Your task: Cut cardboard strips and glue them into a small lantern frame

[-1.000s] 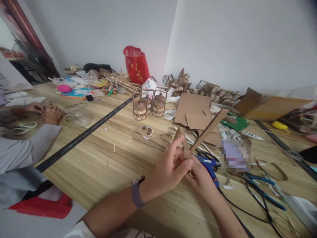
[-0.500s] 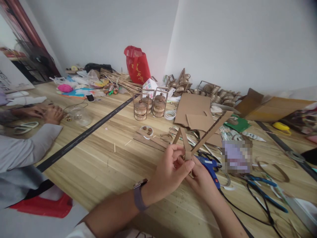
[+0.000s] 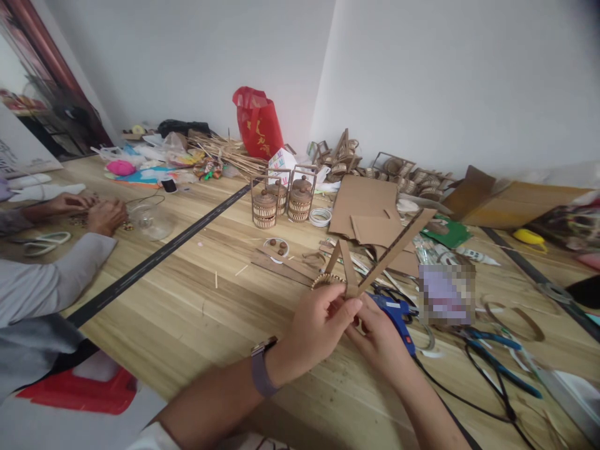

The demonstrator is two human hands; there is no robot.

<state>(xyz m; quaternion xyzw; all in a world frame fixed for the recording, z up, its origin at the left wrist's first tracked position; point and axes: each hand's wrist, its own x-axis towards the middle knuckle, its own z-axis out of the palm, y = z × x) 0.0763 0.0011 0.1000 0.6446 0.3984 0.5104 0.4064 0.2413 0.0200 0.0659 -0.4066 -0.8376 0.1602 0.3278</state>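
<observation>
My left hand [image 3: 321,325] is closed, thumb pressed on the base of a folded brown cardboard strip [image 3: 397,249]. From the grip, one long end of the strip slants up to the right, and a bent peak rises beside it. Close against the left one, my right hand [image 3: 382,344] has its fingers closed around the same base, partly hidden. Just beyond the left knuckles shows the striped rim of a small round piece [image 3: 328,279]; whether it is held is hidden. Under the strip's right side lies a blue glue gun [image 3: 396,319].
Blue-handled pliers [image 3: 504,359] and a black cord lie to the right. Small lidded baskets [image 3: 300,203], a roll of white tape [image 3: 320,217] and cardboard sheets [image 3: 360,203] stand or lie beyond. A co-worker's hands [image 3: 105,215] are at the left, near a clear jar [image 3: 152,222].
My left fingers have curled down, and the striped round rim now shows behind them. The strip has tilted slightly and shifted a little left. The co-worker's hands have moved apart somewhat.
</observation>
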